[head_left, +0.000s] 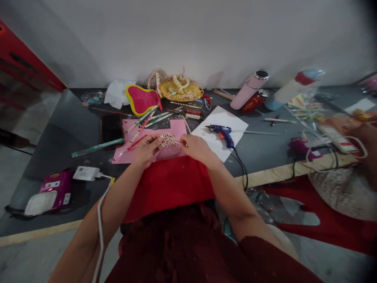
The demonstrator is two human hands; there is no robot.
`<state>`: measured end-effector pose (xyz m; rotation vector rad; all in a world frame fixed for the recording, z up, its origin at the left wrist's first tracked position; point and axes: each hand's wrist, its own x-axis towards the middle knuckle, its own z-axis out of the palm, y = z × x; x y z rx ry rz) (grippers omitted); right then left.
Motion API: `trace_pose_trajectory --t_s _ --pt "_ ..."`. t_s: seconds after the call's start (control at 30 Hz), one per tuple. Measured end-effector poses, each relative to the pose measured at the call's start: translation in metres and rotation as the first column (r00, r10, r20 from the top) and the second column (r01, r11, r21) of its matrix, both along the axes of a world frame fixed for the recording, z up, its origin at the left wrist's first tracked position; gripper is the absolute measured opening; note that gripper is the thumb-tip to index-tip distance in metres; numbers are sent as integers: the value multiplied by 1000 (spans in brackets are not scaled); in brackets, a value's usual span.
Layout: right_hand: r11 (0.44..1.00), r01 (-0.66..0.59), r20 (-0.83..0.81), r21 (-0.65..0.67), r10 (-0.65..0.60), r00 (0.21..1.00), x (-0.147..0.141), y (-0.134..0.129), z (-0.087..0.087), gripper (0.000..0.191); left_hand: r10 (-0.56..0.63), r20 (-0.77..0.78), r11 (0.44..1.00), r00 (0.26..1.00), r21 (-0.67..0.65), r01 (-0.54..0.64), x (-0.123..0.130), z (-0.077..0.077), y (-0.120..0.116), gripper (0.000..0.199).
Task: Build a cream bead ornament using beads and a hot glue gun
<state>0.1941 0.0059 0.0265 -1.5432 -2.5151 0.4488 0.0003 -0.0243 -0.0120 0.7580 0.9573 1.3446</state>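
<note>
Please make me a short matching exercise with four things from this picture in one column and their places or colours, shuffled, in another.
Things:
1. Cluster
2. Glue gun
3. Flask
4. Basket

Places or colours:
A. Pink, beside the red can
B. Between the left hand and the right hand
C. Yellow, near the wall
D. Blue, on white paper

Pairs: 1-B, 2-D, 3-A, 4-C.
</note>
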Motion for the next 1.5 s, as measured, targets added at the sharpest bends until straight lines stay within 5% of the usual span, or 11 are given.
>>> trace_pose_trajectory --t_s 0.2,0.3,0.47,0.67,1.13,1.5 --pt "998 57 30 11 -58 998 -11 2 -27 16 -19 -38 1000 999 -14 19 2 -3 3 18" --pt "998 52 -156 -22 -54 986 -10 1 -28 14 -13 -75 1000 997 -5 13 4 -2 3 17" --pt "995 12 -690 -100 -78 720 -16 -5 -24 19 -1 -135 999 991 34 5 7 -1 0 17" --pt "990 -26 -814 -142 -102 571 -23 -14 -22 19 -21 -194 995 981 87 38 10 2 -2 18" --pt "997 -41 -812 -71 -34 582 -24 -14 -26 13 -47 -205 996 978 67 62 8 1 -3 21" --pt "993 -86 -737 82 118 666 -22 -12 -30 9 -51 -215 995 975 77 69 7 0 -3 20"
